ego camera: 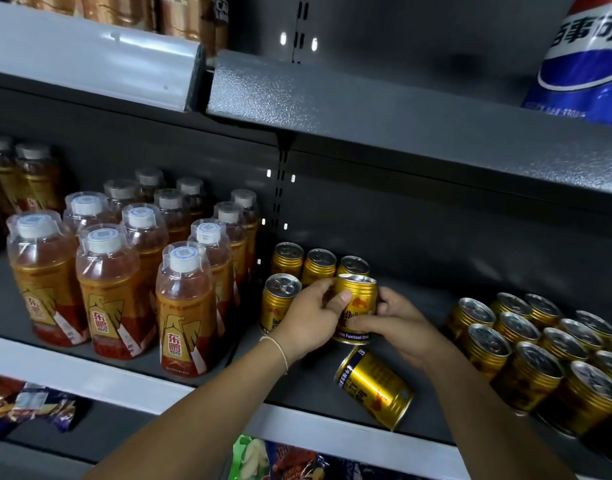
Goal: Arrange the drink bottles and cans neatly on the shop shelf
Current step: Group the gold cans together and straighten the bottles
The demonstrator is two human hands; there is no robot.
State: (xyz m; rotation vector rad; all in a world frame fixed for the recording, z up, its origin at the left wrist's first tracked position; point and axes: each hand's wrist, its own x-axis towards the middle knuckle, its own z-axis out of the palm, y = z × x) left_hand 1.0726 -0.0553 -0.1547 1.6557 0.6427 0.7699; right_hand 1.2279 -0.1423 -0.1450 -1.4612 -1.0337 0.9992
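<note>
Gold can (356,299) stands upright on the grey shelf (332,432), clasped between both hands: left hand (311,306) curled round its left side, right hand (398,320) round its right. Just nearer lies a toppled can (373,386); capped bottles (107,271) stand left.

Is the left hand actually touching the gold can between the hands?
Touching. The head view shows the left hand with its thumb lying on the front of the gold can, fingers curled round its side.
</note>
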